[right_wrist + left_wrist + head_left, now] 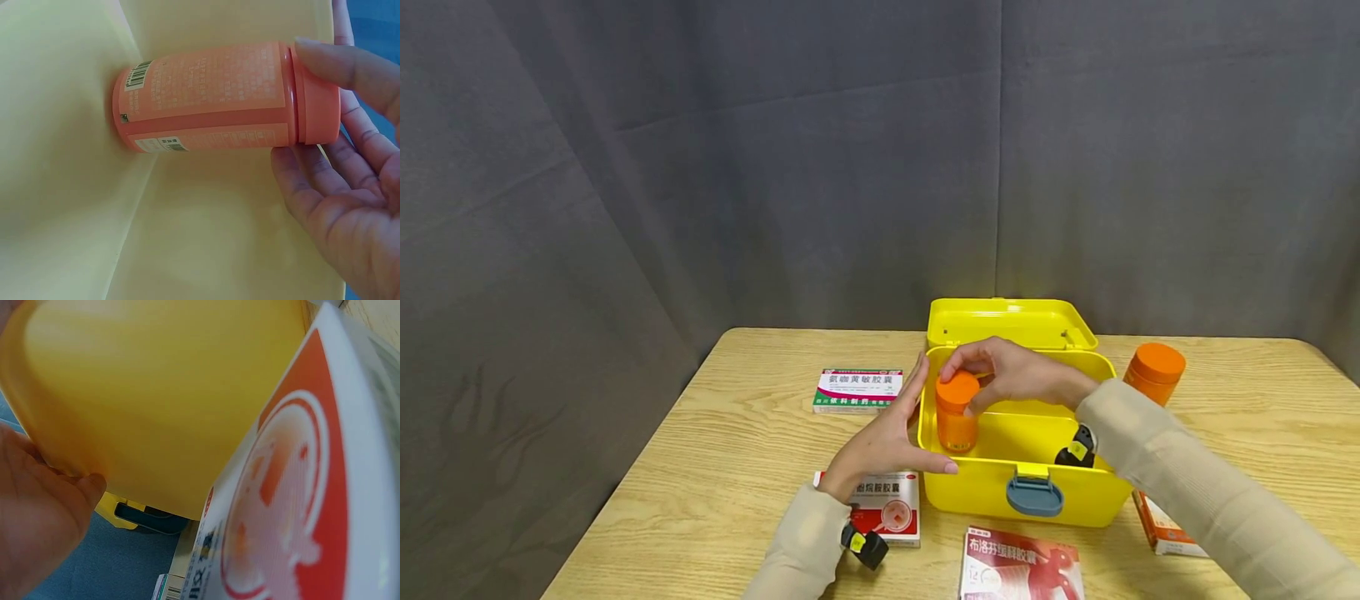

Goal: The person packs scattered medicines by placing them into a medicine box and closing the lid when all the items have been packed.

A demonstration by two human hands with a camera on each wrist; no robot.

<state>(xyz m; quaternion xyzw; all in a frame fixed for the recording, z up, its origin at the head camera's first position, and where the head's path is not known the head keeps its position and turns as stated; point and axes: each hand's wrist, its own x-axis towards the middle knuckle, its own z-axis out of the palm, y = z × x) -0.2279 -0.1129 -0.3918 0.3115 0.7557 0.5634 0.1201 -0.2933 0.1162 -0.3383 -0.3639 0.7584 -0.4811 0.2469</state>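
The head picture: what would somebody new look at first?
Probably the bright yellow box, open on the wooden table. Next, the orange bottle upright inside its left end, with the right hand holding it near the cap. A second orange bottle, right of the box, may catch the eye too.

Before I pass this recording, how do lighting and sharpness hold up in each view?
Head: fairly even light, large lettering on the pink box readable, faint sheen on the open yellow lid; left wrist: dimmer, the red-and-white carton looming close with soft print; right wrist: hazy, pale colours, fine print on the orange bottle too soft to read.
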